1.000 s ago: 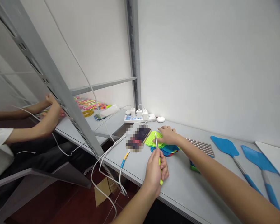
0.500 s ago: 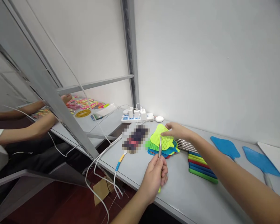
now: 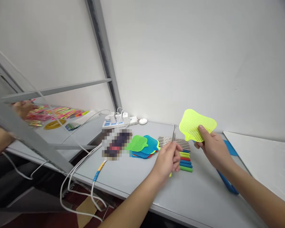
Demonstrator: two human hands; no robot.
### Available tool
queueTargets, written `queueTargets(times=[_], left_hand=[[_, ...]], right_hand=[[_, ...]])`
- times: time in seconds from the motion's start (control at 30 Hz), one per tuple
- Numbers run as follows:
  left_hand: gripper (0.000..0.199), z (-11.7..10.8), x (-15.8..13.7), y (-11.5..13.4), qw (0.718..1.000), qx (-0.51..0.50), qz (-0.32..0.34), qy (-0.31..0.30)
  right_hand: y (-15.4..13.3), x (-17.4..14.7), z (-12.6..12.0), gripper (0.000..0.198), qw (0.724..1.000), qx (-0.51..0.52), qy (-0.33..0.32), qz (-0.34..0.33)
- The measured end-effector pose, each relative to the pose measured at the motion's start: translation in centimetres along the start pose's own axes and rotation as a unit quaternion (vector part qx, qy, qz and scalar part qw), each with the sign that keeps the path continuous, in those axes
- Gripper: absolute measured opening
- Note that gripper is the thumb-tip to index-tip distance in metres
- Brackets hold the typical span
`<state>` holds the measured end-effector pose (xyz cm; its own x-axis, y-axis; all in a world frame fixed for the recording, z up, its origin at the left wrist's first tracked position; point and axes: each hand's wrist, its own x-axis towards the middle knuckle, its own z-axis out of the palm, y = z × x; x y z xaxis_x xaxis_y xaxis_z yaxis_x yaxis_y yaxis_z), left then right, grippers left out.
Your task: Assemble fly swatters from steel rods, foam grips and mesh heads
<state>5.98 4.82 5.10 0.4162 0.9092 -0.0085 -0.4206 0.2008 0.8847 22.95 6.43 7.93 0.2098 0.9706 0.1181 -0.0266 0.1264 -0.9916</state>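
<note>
Here | lime paddle (image 3: 193, 123) juts ahead of pinching right hand (image 3: 215, 149) | left hand (image 3: 168, 158) clamped around metal rod (image 3: 174, 133)

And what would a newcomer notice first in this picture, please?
Probably the lime mesh head, held up in the right hand before the pale wall. Next, perhaps, the left hand, gripping a metal rod roughly upright beside the coloured handles on the shelf. Then the pile of blue and green mesh heads, lying left of that hand.
</note>
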Motion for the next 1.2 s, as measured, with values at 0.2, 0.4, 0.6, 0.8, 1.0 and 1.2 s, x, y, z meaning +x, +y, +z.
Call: queueTargets(times=[0.2, 0.4, 0.6, 0.8, 1.0, 1.2], left_hand=[[0.025, 5.5, 9.0, 1.5, 0.999, -0.024, -0.045, -0.014], [0.03, 3.7, 6.6, -0.5, 0.982, 0.004, -0.149, -0.112], [0.031, 2.3, 3.2, -3.6, 0.952, 0.045, -0.214, -0.213], [0.032, 2.0, 3.2, -3.6, 0.947, 0.021, -0.249, -0.201], [0.036, 2.3, 2.0, -2.9, 0.941, 0.037, -0.254, -0.219], [0.037, 2.5, 2.2, -1.7, 0.933, 0.038, -0.291, -0.206]], right_hand=[[1.1, 1.3, -5.9, 0.029, 0.988, 0.109, 0.101, 0.044], [2.6, -0.1, -9.2, 0.025, 0.984, 0.096, 0.134, 0.073], [2.7, -1.3, -9.9, 0.023, 0.99, 0.073, 0.116, 0.042], [3.5, -1.1, -11.0, 0.032, 0.998, -0.002, 0.034, 0.052], [4.7, -2.0, -10.7, 0.039, 0.998, -0.031, -0.014, 0.045], [4.6, -2.1, -9.3, 0.043, 0.995, 0.038, -0.025, 0.091]])
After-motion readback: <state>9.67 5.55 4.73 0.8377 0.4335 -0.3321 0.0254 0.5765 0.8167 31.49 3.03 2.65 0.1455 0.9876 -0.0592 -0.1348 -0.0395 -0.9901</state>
